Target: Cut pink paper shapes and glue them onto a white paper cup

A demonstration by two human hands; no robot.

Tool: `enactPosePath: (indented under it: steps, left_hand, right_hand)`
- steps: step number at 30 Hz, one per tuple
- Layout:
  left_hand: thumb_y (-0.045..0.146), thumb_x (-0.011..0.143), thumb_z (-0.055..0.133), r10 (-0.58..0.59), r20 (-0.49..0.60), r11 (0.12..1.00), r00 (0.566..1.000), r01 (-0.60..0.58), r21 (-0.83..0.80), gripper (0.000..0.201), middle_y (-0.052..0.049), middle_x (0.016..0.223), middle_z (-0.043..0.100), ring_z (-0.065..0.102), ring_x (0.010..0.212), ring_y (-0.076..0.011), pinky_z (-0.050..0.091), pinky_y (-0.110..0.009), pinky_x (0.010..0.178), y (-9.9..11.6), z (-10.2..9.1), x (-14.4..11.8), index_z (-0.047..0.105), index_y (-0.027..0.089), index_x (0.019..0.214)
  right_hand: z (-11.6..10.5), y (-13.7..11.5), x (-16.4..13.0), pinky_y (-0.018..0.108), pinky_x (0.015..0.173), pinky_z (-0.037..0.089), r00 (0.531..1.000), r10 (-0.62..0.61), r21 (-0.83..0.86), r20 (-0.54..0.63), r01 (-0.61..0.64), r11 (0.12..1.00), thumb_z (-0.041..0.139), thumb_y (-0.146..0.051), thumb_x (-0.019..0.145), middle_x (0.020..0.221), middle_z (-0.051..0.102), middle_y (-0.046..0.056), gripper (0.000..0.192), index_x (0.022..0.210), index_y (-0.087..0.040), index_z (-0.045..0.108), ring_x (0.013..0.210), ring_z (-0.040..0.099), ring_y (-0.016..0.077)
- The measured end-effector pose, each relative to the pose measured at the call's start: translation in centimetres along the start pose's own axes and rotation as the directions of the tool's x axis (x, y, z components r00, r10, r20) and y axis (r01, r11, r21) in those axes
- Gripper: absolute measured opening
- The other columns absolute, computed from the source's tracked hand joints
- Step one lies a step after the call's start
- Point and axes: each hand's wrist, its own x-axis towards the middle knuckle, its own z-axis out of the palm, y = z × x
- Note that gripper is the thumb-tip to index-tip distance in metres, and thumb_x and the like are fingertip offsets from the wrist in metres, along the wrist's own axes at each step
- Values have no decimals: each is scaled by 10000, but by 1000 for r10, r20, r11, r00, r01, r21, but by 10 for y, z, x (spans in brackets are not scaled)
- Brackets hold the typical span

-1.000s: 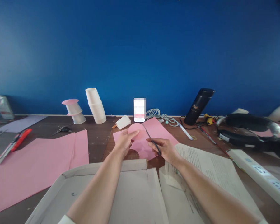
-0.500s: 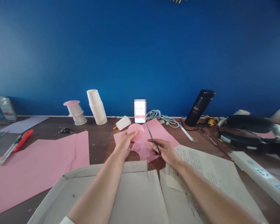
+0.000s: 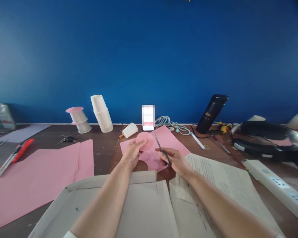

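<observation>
Between thumb and fingers, my left hand [image 3: 133, 152] pinches a round pink paper disc [image 3: 147, 141] near the middle of the view. My right hand [image 3: 173, 158] is closed around the dark handles of a pair of scissors [image 3: 159, 142], whose blades point up and away, just right of the disc. Beneath both hands lies a pink paper sheet [image 3: 175, 142] with a curved cut-out along its near edge. A white paper cup [image 3: 130, 130] rests on its side behind my left hand. My fingers hide part of the scissor handles.
At the left lie larger pink sheets [image 3: 47, 165] and a red utility knife [image 3: 17, 155]. Paper cups stacked with pink discs [image 3: 78, 119], plain white cups [image 3: 101, 114], a phone [image 3: 148, 117] and a black flask [image 3: 212, 114] line the wall. A cardboard tray [image 3: 149, 205] lies nearest me; a power strip [image 3: 275, 185] is right.
The view has shifted slightly. Both hands keep their holds on the disc and the scissors, with the scissor blades still beside the disc.
</observation>
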Motion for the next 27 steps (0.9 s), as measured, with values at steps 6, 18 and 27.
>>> enactPosePath:
  steps: [6,18,27]
  left_hand:
    - [324,599,782,-5,-1,1000,1000,5,20,408,-99,876,689,638,801,-183,469,-251,648,-1,-2,2,643,123,926]
    - [313,609,771,35,59,999,998,-36,12,414,-101,883,695,645,788,-198,503,-300,703,-6,2,1,648,123,955]
    - [311,588,779,25,21,999,999,-25,27,426,-95,841,699,653,765,-205,517,-294,655,-6,5,-1,645,132,950]
  right_hand:
    - [1,-3,-1,260,549,376,1000,23,14,-8,-23,1000,665,-486,707,640,504,-22,464,1005,-131,671,543,472,93]
    - [2,1,0,258,545,376,1000,-11,-11,-8,11,1000,657,-470,716,647,513,-18,442,1009,-141,674,541,476,96]
    - [2,3,1,259,546,392,1000,-17,-26,-11,16,1000,647,-497,715,667,517,-10,463,1013,-144,666,548,477,99]
